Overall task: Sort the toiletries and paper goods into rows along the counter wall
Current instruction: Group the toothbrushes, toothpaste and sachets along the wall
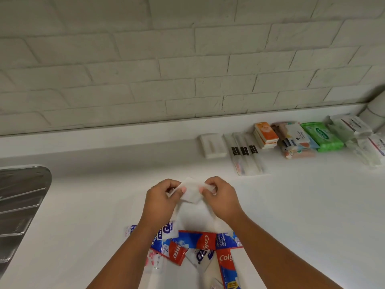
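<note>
- Nearest, on the near side of the grip and partly under the forearms, a loose pile of sachets lay on the white worktop. Three red Colgate ones could be counted. Several blue-and-white ones overlapped them, their number unclear.
- One small white packet sat in the grip. The left hand and the right hand each pinched one end with thumb and curled fingers, holding it between them above the worktop.
- Left of the grip, a metal drainboard ran off the frame edge.
- Beyond the grip to the right, a row lay along the wall:
  - one white box;
  - three sleeved toothbrushes, side by side;
  - two orange tissue packs, stacked;
  - a stack of patterned packs;
  - one green wipes pack;
  - some white wrapped packs, count unclear.
- Farthest stood the white brick wall.
</note>
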Available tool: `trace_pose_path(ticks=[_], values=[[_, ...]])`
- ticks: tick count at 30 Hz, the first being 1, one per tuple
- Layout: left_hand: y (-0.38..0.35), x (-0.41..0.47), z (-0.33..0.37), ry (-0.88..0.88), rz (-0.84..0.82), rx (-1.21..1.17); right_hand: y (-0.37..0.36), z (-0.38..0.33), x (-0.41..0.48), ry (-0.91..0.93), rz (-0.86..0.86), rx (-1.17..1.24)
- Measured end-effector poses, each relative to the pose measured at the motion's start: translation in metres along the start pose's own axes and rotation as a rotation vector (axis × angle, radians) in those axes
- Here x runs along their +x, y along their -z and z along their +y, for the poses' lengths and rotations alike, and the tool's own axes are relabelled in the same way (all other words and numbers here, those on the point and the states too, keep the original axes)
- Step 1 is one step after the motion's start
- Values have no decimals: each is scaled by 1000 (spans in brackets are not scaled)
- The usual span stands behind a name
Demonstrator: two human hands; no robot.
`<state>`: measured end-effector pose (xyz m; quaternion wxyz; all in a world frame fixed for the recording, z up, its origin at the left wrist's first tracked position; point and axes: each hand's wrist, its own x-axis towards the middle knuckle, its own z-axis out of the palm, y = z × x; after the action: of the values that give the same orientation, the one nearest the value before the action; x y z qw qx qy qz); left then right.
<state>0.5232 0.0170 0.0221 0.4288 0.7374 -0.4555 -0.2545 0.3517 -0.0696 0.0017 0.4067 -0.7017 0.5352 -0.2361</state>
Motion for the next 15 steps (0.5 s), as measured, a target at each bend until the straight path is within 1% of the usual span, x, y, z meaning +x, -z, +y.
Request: trace_pose_path(ticks=[1, 2, 3, 5, 7, 8, 10, 12, 14, 15], values=[[2, -3, 7, -50, 51, -16, 2, -1, 1, -37, 65, 60], [3, -5, 13, -129, 90, -2, 4, -4, 2, -86, 96, 123], [3, -7, 16, -219, 116, 33, 6, -8, 1, -143, 82, 199], [1, -9, 18, -374, 149, 110, 11, -16, 0, -225, -43, 402], [-3, -10, 16, -475, 175, 202, 17, -24, -3, -266, -179, 610], [-6, -9, 14, -510, 183, 241, 20, -25, -4, -269, -223, 669], [-12, -10, 12, -555, 179, 289, 24, -23, -3, -239, -252, 689], [-19, -10, 10, -574, 149, 333, 28, -19, -1, -211, -241, 654], [-26, -11, 9, -534, 111, 339, 33, -15, 3, -214, -207, 642], [-29, -11, 10, -471, 97, 293, 37, -13, 6, -221, -187, 638]])
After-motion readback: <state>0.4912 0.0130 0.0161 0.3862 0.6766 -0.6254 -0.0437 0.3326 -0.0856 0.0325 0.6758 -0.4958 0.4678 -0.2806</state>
